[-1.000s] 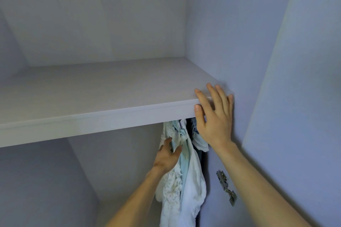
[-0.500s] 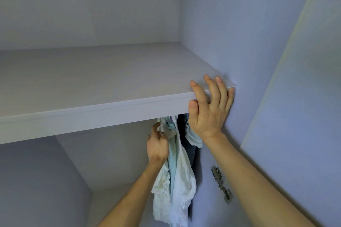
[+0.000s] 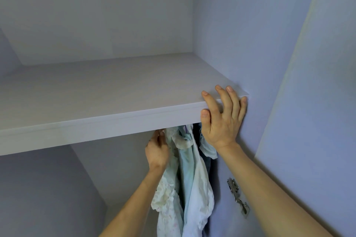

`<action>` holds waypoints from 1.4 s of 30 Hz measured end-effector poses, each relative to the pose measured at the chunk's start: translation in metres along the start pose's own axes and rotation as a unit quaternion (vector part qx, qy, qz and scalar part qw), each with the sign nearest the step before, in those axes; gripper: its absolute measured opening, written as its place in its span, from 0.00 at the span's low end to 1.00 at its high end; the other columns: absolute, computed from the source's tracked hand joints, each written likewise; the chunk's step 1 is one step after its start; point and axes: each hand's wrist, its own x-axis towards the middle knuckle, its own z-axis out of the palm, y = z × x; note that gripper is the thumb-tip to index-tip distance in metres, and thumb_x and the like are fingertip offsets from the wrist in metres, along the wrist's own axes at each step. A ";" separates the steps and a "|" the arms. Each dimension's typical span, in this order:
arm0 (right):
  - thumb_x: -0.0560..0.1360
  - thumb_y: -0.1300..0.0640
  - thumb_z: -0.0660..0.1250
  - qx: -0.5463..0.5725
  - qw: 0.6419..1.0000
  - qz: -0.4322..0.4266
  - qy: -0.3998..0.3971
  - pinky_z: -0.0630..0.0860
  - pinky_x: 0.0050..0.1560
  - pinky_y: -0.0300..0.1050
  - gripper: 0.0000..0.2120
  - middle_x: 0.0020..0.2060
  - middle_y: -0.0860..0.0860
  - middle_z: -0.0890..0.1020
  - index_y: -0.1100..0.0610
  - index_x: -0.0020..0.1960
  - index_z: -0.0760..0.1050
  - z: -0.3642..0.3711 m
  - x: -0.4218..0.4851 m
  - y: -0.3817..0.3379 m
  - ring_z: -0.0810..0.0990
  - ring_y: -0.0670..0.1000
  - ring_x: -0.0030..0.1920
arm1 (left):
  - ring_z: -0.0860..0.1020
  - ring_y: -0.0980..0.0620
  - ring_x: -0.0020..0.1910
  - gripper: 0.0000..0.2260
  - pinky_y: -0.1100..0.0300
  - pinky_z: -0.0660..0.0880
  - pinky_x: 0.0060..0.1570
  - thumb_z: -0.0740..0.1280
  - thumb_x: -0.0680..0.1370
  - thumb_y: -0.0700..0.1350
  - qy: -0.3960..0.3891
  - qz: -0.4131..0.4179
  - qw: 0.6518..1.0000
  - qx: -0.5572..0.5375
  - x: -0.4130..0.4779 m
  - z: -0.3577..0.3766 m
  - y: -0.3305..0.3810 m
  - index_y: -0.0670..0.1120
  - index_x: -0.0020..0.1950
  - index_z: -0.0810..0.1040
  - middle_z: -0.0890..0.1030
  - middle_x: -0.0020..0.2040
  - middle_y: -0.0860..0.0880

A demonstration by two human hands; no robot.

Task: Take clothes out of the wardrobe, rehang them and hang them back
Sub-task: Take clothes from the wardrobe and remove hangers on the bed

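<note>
**A:** What is the right hand [image 3: 221, 121] doing?

**B:** It lies flat against the right end of the shelf [image 3: 96, 125]. The four fingers are nearly straight and rest on the top. The thumb presses the front edge. It holds nothing.

**A:** And the left hand [image 3: 157, 152]?

**B:** It is raised just under the shelf, with its back to the camera, touching the left side of the clothes [image 3: 192, 179]. The fingers curl upward, but their tips go behind the shelf edge. I cannot tell whether they grip anything.

**A:** Where are the clothes?

**B:** They hang inside the wardrobe below the shelf, between the two forearms. It is a bunch of pale blue and white fabric with a lacy cream piece on the left. The top is gathered and crumpled right beneath the shelf edge. Whatever they hang from is hidden.

**A:** Is there anything behind them?

**B:** A dark garment [image 3: 209, 163] shows just to their right, mostly covered by the pale fabric and the right wrist.

**A:** What is around them?

**B:** The wardrobe's side wall [image 3: 231, 34] meets the shelf by the right hand. A metal hinge [image 3: 237, 195] sits lower on it, near the right forearm. The open door [image 3: 317, 102] fills the far right.
</note>
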 end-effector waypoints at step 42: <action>0.86 0.47 0.52 0.759 0.521 -0.157 -0.358 0.63 0.49 0.43 0.13 0.42 0.50 0.78 0.51 0.51 0.71 -0.314 -0.137 -0.450 0.73 0.53 0.43 | 0.80 0.56 0.34 0.06 0.68 0.73 0.37 0.68 0.80 0.51 0.313 -0.194 0.908 0.199 -0.570 -0.419 0.057 0.60 0.54 0.84 0.83 0.35 0.56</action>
